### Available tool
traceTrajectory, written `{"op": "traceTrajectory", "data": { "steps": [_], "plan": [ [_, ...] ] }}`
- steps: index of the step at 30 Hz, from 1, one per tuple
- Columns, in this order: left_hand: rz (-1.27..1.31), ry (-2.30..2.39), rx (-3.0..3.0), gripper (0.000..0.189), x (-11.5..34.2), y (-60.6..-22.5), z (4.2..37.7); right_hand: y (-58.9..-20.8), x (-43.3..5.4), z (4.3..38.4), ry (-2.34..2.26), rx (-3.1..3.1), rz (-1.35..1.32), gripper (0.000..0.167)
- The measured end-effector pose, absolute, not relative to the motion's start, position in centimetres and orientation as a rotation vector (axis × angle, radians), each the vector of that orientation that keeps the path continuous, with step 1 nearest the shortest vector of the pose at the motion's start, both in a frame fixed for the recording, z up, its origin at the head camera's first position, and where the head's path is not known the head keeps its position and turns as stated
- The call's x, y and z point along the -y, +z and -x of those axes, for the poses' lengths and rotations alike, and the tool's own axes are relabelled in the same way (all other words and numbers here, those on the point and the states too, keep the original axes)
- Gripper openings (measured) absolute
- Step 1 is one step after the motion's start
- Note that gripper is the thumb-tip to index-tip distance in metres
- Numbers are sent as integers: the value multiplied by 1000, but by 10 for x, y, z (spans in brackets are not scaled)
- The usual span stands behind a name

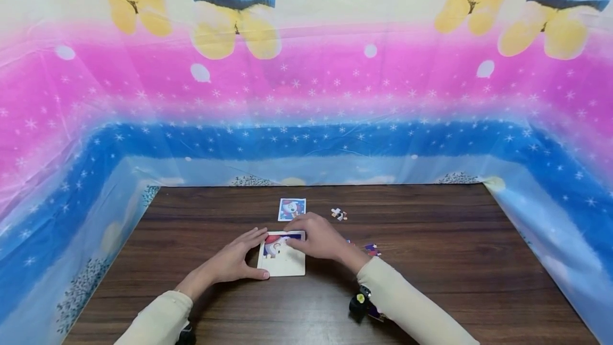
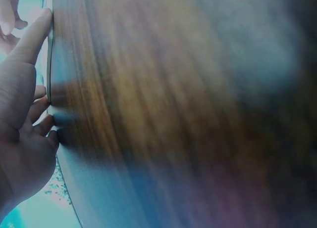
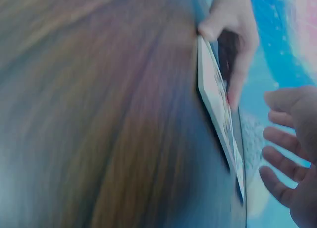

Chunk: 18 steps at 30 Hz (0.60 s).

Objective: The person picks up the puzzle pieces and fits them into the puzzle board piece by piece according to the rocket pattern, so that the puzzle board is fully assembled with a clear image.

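Observation:
A square jigsaw puzzle board lies on the table in the head view, its top part filled with pieces showing a red and white cartoon picture and its lower part bare white. My left hand holds the board at its left side, thumb at the near corner and fingers at the far one. Over the board's upper right is my right hand, thumb on the picture and fingers by the far edge. In the right wrist view, the right hand's fingers are apart and loosely bent, with nothing visible between them.
A small picture card lies behind the board on the brown wooden table. Loose puzzle pieces sit to its right, with more purple and red pieces beside the right forearm. A printed cloth surrounds the table.

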<state>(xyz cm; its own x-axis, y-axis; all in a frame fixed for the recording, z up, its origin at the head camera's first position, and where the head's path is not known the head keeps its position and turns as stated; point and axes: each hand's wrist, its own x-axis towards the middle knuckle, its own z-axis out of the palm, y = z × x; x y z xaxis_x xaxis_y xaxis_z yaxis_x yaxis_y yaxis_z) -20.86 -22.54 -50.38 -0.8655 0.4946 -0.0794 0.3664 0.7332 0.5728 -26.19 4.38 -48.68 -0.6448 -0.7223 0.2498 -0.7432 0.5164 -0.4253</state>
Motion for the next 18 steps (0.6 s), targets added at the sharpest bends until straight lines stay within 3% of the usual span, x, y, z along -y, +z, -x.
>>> {"op": "traceTrajectory", "data": {
  "steps": [18],
  "plan": [
    [-680,822,-2712,102,226,-504,209,-490,-129,315,834,2740,-1013,35]
  ]
}}
